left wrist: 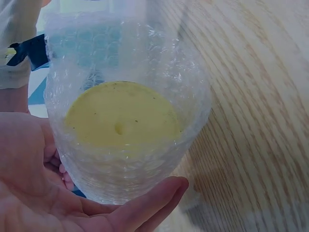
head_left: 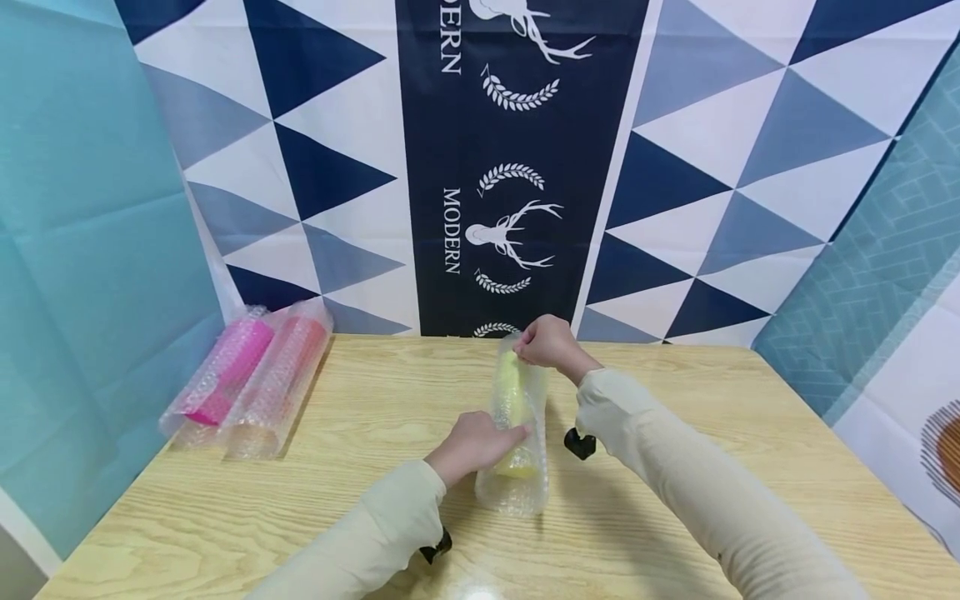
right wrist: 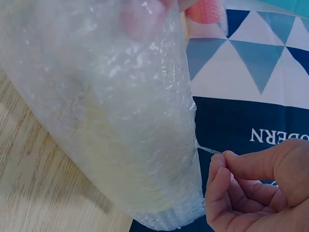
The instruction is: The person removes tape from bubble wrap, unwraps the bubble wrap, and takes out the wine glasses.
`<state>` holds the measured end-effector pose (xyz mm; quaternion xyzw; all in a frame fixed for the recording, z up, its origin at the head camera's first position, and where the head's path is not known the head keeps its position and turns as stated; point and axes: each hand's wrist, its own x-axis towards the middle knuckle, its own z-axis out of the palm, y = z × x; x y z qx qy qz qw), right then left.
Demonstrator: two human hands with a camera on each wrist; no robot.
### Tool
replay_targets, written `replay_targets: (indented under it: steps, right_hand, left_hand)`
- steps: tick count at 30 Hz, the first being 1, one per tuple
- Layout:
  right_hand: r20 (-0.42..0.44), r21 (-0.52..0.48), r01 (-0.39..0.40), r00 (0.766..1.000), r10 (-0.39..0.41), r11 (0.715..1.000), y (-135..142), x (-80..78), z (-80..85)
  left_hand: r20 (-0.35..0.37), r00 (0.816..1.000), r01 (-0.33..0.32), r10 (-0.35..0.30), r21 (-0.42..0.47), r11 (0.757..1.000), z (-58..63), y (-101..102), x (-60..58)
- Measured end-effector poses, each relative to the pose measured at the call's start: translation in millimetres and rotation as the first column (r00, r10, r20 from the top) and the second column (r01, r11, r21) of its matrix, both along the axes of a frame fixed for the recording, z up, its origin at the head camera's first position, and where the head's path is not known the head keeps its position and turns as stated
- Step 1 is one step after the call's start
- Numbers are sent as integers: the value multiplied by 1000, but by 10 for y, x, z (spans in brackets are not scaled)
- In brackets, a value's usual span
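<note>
A yellow cylinder (head_left: 512, 393) lies inside a tube of clear bubble wrap (head_left: 512, 498), long side away from me. My left hand (head_left: 472, 446) grips the near part of this roll from its left side, thumb across the top. In the left wrist view the cylinder's flat round end (left wrist: 123, 118) sits back inside the wrap's mouth, fingers underneath. At the far end, my right hand (head_left: 550, 342) pinches a thin clear strip (right wrist: 207, 150) between thumb and forefinger. In the right wrist view the strip runs to the wrap's edge, with the other fingers curled.
Two more bubble-wrapped rolls, one pink (head_left: 232, 375) and one coral red (head_left: 281, 383), lie side by side at the table's left edge. A patterned cloth (head_left: 337, 183) hangs behind the wooden table (head_left: 675, 467). Teal cloth (head_left: 97, 250) hangs at the left.
</note>
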<state>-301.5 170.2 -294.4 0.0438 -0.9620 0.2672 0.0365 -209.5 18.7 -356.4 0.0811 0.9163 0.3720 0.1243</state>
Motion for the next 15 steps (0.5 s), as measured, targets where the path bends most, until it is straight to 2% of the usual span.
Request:
replay_targets:
  steps: [5,11,15]
  right_hand:
    - [-4,0,-3,1000,3,1000,13,-9,-19]
    - [-9,-2,-13,1000,13,1000,41,-16,-29]
    - [-6,-9,-12,1000,12,1000,56,-22,-30]
  left_hand:
    - [23,999,33,-32,-23,999,6,-24,-14]
    - [88,996,34,-33,-16,999,13,-67,-7]
    - [105,994,46,-43,-22,999,21,-81,-5]
